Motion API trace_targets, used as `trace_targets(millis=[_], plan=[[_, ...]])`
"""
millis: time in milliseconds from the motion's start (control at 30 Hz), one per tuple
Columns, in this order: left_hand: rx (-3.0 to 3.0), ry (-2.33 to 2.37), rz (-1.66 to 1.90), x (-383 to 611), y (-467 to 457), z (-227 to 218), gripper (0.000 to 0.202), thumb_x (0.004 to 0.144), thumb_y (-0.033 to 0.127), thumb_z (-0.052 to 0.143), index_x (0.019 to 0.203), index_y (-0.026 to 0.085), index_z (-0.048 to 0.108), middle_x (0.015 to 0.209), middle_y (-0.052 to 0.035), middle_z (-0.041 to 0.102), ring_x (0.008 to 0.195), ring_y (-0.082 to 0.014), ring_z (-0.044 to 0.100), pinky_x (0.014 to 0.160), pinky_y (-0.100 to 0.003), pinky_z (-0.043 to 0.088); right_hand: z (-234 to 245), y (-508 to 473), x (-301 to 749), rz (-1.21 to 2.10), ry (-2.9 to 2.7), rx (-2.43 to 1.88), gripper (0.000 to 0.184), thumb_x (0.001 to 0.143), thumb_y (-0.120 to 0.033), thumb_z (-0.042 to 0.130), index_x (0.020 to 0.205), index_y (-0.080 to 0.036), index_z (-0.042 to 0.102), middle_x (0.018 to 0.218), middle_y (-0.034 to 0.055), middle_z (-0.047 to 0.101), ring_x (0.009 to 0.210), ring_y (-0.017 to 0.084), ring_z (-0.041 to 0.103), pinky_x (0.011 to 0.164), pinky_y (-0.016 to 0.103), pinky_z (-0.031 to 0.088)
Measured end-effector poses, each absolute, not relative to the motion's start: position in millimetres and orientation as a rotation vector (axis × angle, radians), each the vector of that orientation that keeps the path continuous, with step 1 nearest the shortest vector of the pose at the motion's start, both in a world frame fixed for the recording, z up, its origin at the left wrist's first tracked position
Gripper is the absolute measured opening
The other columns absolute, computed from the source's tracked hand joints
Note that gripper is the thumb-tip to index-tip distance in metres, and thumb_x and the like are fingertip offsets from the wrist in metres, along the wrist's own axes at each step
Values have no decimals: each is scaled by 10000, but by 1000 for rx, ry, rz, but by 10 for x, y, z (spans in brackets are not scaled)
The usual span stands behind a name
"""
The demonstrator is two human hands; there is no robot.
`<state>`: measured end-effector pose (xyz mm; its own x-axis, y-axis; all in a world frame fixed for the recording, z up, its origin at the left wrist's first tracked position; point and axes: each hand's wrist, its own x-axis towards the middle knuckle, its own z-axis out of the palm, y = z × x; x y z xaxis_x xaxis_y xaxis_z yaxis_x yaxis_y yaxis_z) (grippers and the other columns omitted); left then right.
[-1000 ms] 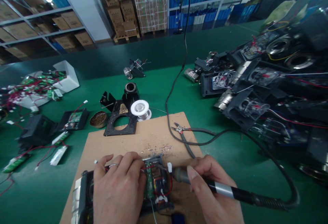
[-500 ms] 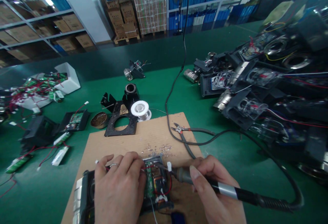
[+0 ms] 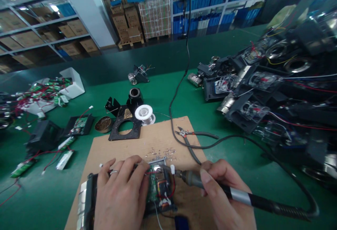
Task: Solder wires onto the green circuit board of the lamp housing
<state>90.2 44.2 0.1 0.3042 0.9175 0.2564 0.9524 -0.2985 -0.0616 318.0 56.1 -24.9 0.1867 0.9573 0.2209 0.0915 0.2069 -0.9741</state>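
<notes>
At the near edge of the desk (image 3: pixel 52 202), on a sheet of brown card (image 3: pixel 131 146), a black box (image 3: pixel 91 196) is laid open, with its green board (image 3: pixel 153 188) and red wires (image 3: pixel 174 188) showing. The box is pressed down by the left hand (image 3: pixel 121 195), which is spread flat over it with the fingertips next to the board. An iron (image 3: pixel 239 197) is held like a pen in the right hand (image 3: pixel 226 198), which is closed round the grip. Its tip is set at the far end of the box, close to the board. A thick black cable (image 3: pixel 170 107) is trailed from the back of the iron across the desk. Cutters (image 3: pixel 187 134) are laid on the card just past the right hand, and a reel (image 3: pixel 144 112) of solder is set beyond the card's far edge. A big pile (image 3: pixel 252 107) of black parts is heaped on the right. The box is judged to be light and stiff, so it could slide if it is not held down; it is best gripped by its hard outer case. The board and thin wires are judged easy to break and should not be pulled. The iron is judged to be hot at the tip, so it should be taken only by the grip.
</notes>
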Motion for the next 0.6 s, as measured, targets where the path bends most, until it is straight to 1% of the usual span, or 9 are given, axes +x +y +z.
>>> trace_targets(millis=[200, 367, 433, 600], plan=[[-2362, -1653, -335, 901, 446, 21, 188, 974, 286, 551, 1149, 279, 622, 1078, 1, 757, 948, -232, 710, 1046, -467, 304, -260, 559, 3189, 887, -1189, -1181, 338, 965, -312, 607, 652, -228, 512, 561, -52, 480, 504, 106, 460, 461, 177, 409], [-2332, -1704, -449, 915, 454, 20, 219, 1006, 266, 508, 1212, 233, 576, 1047, 1, 784, 869, -193, 741, 1135, -451, 262, -247, 562, 3185, 896, -1173, -1200, 364, 962, -345, 622, 634, -223, 520, 555, -48, 486, 497, 105, 459, 453, 176, 406], [-2333, -1711, -483, 913, 445, 20, 203, 1008, 254, 504, 1196, 237, 578, 1036, 13, 786, 854, -180, 744, 1159, -440, 242, -241, 567, 3185, 903, -1171, -1209, 369, 962, -353, 624, 632, -223, 519, 553, -48, 486, 495, 105, 462, 456, 177, 410], [-2368, -1713, -528, 913, 438, 41, 169, 1002, 240, 523, 1152, 268, 596, 1023, 45, 781, 900, -157, 741, 1182, -405, 214, -223, 570, 3188, 902, -1173, -1195, 374, 965, -358, 620, 631, -220, 522, 555, -46, 483, 493, 106, 460, 455, 182, 413]])
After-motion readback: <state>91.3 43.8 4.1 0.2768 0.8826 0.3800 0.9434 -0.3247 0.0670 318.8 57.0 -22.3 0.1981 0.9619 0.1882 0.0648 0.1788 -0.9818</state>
